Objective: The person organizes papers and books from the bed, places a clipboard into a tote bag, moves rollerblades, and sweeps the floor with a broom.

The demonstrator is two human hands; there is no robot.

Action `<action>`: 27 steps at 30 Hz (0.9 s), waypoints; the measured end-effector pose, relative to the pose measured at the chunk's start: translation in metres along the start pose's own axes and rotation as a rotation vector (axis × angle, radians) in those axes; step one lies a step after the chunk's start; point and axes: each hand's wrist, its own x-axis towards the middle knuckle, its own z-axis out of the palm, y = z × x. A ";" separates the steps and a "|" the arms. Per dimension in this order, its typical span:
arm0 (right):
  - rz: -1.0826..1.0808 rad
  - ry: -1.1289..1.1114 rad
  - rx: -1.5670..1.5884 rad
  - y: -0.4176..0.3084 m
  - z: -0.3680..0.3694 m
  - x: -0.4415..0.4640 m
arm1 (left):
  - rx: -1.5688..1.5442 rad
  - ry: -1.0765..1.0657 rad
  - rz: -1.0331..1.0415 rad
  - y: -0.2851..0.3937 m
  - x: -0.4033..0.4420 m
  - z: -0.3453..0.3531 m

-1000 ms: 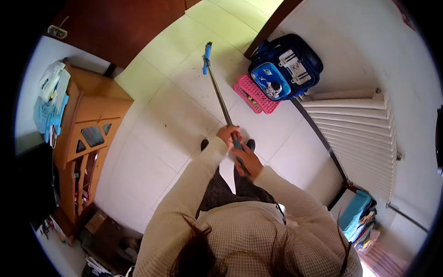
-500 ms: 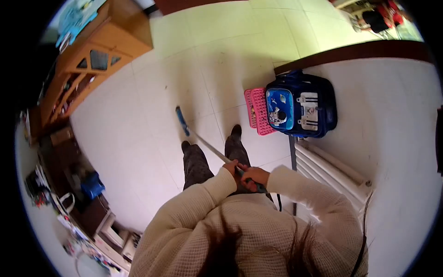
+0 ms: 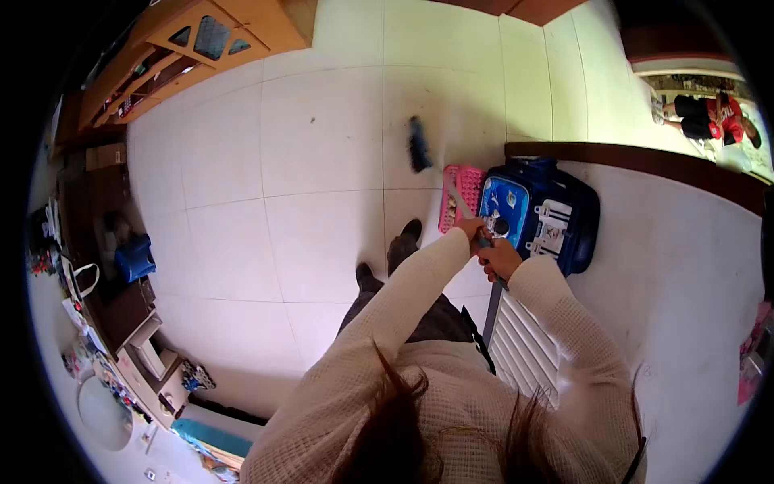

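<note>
My left hand [image 3: 470, 230] is closed round the upper handle of a broom. Just behind it, nearer my body, my right hand [image 3: 501, 260] grips the handle's end. The broom [image 3: 418, 145] has a blue, slightly blurred head on the pale tiled floor, ahead of my feet. Its light shaft slants past a pink perforated basket [image 3: 450, 211], partly covering it. Beside the basket, close to both hands, a blue school bag [image 3: 556, 214] with an astronaut picture leans by the wall.
A white radiator [image 3: 524, 343] runs along the wall to my right. Far left is a wooden cabinet [image 3: 234, 36], with a blue bag [image 3: 135, 258] further down that side. Small specks [image 3: 313, 120] lie on the floor. Through an opening at upper right, a person [image 3: 717, 117] in red is visible.
Both hands have swung forward and right with the broom, still gripping it. The broom head has moved forward and right across the floor. My view has turned, and my feet have shifted.
</note>
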 end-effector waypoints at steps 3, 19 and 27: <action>-0.025 0.141 0.108 -0.020 0.016 -0.002 | 0.001 -0.195 0.023 0.031 -0.010 0.016; 0.047 -0.429 0.267 -0.105 0.175 0.041 | -0.039 0.362 0.045 0.155 -0.123 -0.183; 0.060 0.055 0.545 -0.094 0.124 0.017 | 0.214 0.088 -0.139 0.140 -0.064 -0.078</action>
